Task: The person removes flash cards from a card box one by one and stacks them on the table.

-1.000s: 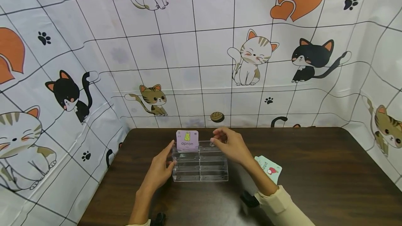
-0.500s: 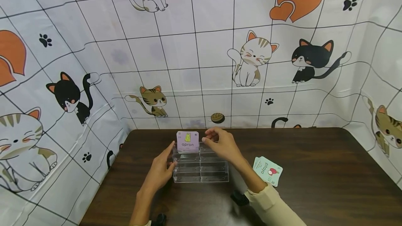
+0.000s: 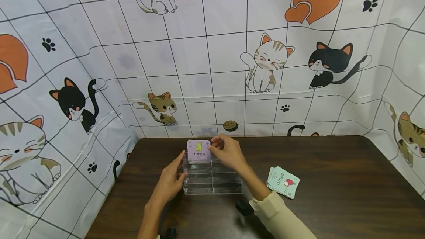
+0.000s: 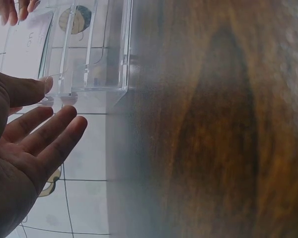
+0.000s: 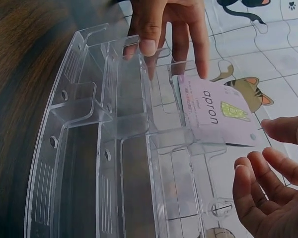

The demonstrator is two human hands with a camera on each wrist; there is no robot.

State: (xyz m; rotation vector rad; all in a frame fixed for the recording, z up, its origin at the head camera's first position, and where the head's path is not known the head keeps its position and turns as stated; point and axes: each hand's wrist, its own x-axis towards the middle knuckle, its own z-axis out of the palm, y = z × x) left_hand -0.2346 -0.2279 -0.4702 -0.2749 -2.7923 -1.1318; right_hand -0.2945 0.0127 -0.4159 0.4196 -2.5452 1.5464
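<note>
A clear plastic tiered rack [image 3: 212,178] with two columns of slots stands on the table. A lilac card [image 3: 198,152] printed "apron" stands upright in its back left slot; in the right wrist view the card [image 5: 214,110] looks to have others behind it. My left hand [image 3: 168,180] rests at the rack's left side, thumb against it and fingers extended, as the left wrist view shows of the hand [image 4: 30,144]. My right hand [image 3: 229,152] is at the card's right edge. In the right wrist view its thumb [image 5: 283,130] is close to the card corner, fingers loosely bent; contact is unclear.
Mint-green cards [image 3: 283,182], the top one printed "pitaya", lie in a loose pile right of the rack. The dark wooden table [image 3: 338,183] meets a cat-print cloth [image 3: 229,58] at the back and sides.
My right hand has moved left from the rack's back right part to the apron card's right edge. The pitaya pile has come fully into view. My left hand stays in place.
</note>
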